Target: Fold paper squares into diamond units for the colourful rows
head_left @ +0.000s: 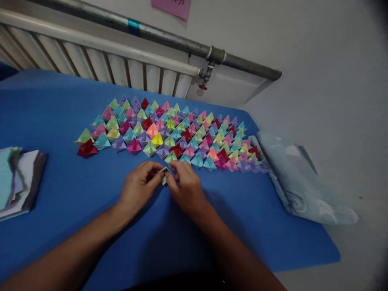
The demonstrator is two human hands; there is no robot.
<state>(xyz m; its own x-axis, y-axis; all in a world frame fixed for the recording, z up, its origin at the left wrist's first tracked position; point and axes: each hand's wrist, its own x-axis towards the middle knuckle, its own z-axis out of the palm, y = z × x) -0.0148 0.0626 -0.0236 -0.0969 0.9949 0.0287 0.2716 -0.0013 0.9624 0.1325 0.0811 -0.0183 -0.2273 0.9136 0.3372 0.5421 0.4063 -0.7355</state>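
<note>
Between my two hands is a small piece of folded pale green paper (164,178), partly covered by fingertips. My left hand (138,184) pinches its left side with thumb and fingers. On the other side, my right hand (186,184) grips it the same way, thumb pressed against the paper. Just beyond my hands, many folded paper boats (157,140) in several colours stand in close rows on the blue surface (121,242). A dark red boat (87,148) sits at the near left end of the rows.
A stack of coloured paper sheets (21,182) lies at the left. A folded pale blue-green blanket (300,190) rests at the right edge. Behind the surface are a white radiator (115,68), a metal pipe (169,40) and a red-handled valve (203,86) along the wall.
</note>
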